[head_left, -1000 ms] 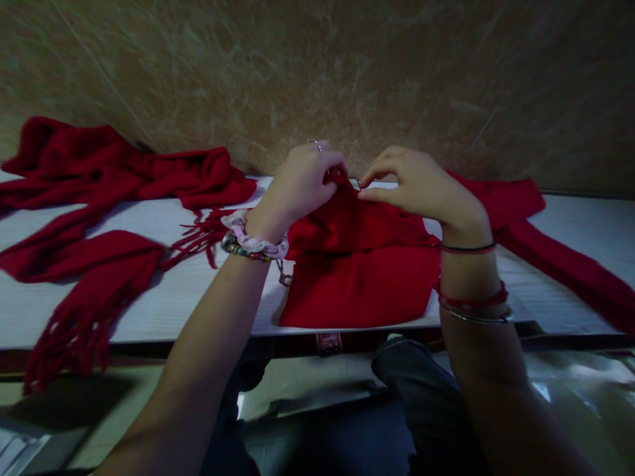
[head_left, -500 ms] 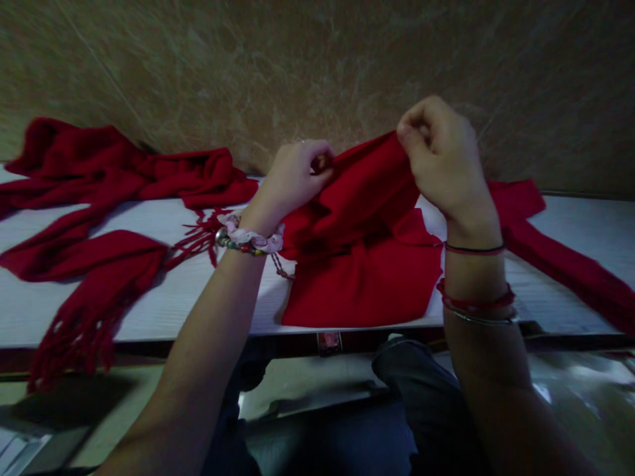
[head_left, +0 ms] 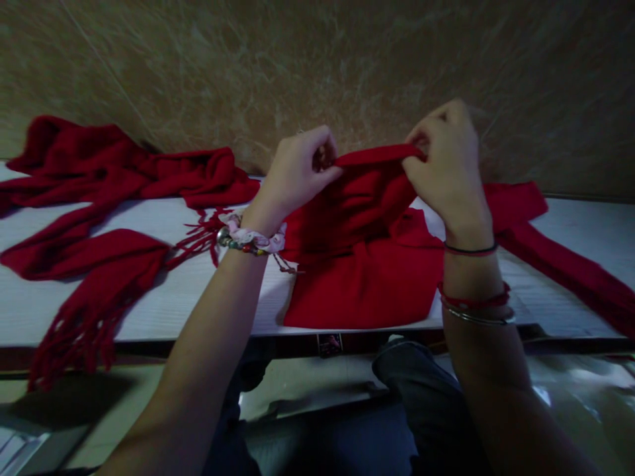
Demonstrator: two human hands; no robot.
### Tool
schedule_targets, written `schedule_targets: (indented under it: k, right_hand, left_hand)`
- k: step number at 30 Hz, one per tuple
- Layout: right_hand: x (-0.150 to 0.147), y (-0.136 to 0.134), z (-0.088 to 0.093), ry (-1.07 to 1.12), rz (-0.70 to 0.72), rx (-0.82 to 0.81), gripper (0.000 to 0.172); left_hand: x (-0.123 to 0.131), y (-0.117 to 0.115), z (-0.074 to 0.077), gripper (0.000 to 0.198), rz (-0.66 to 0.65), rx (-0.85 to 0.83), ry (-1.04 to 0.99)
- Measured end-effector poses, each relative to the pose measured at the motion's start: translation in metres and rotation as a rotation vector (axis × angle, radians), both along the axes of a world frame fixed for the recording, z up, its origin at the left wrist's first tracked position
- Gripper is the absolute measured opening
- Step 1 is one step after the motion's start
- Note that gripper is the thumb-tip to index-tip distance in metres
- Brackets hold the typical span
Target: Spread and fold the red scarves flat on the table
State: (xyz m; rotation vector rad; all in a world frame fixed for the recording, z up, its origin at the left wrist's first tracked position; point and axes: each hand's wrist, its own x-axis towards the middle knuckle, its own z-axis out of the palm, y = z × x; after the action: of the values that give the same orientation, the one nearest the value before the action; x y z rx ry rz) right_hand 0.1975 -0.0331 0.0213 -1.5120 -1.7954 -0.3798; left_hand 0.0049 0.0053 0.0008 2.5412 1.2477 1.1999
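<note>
Near edge: dark trousers (head_left: pixel 397 377) at the person's knee, below the worktop's front lip.

Worktop (head_left: pixel 149 304): pale, long, running left to right.

Red scarf (head_left: pixel 362 284): centre of the worktop. Its near part lies flat in a folded block; its far layer is lifted clear of the surface. One tail runs off to the right.

Left hand (head_left: pixel 297 172): beaded and cloth bracelets (head_left: pixel 251 239) at the wrist. Fingers closed, pinching the left end of the scarf's raised edge.

Right hand (head_left: pixel 449 165): thread bands and a thin bangle (head_left: pixel 473 307) at the wrist. Fingers closed on the right end of the same edge.

Change noted: a second ago both hands pinched close together, low at the fold's far edge. They now stand well apart and higher, with the edge drawn out level between them. The upper layer is opened up; the lower block has not shifted.

Second red scarf (head_left: pixel 99 264): left, loose and fringed, untouched.

Far: mottled brown wall (head_left: pixel 297 66).
</note>
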Motion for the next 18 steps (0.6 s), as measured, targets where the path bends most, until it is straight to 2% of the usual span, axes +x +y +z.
schedule_targets:
  k: [2,4,6,8,15,18]
  right_hand:
    - [0.001,0.001,-0.003,-0.029,-0.013,0.002,0.012]
    - [0.001,0.001,-0.007,-0.108,0.118,-0.091,0.01]
    - [0.0,0.001,-0.01,-0.156,0.267,-0.155,0.016]
    - [-0.002,0.002,-0.011,-0.156,0.33,-0.167,0.021]
    - [-0.006,-0.002,0.003,-0.064,0.268,-0.148,0.012]
    - [-0.004,-0.01,0.008,-0.02,0.335,-0.186,0.009]
  left_hand:
    - [0.0,0.002,-0.001,0.01,-0.013,-0.021,0.01]
    - [0.0,0.004,-0.003,0.012,-0.038,-0.029,0.017]
    - [0.001,0.006,-0.006,0.013,-0.07,-0.033,0.011]
    - [0.003,0.007,-0.008,0.014,-0.093,-0.044,0.009]
    - [0.004,0.004,-0.005,0.013,-0.079,-0.061,0.001]
    - [0.005,0.005,-0.005,0.011,-0.104,-0.09,0.028]
